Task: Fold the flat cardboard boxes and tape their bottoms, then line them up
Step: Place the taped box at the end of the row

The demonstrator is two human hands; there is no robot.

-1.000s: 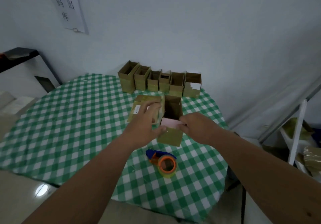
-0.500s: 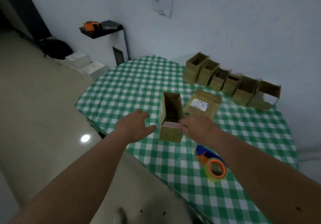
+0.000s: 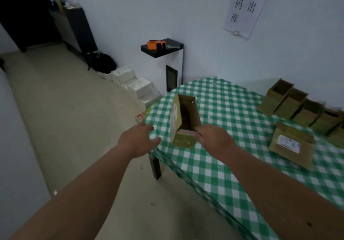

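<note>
The open box (image 3: 184, 120) stands on the desk (image 3: 232, 157) near its left edge, mouth up, its long axis running away from the person. The right hand (image 3: 214, 139) is on it, fingers curled over the near rim by a pink flap; the left hand (image 3: 138, 140) hangs just left of the box, past the desk edge, fingers loosely spread and holding nothing. So the right hand is the nearer, and it would likely carry the box.

From the box, the row of finished boxes (image 3: 301, 107) lies well off to the right and farther back, along the wall; a flat labelled box (image 3: 292, 144) lies to the right, nearer the person. The desk wears a green checked cloth. Left of the box is bare floor, white cartons (image 3: 134, 83) by the wall and a black shelf (image 3: 162, 48) with an orange item.
</note>
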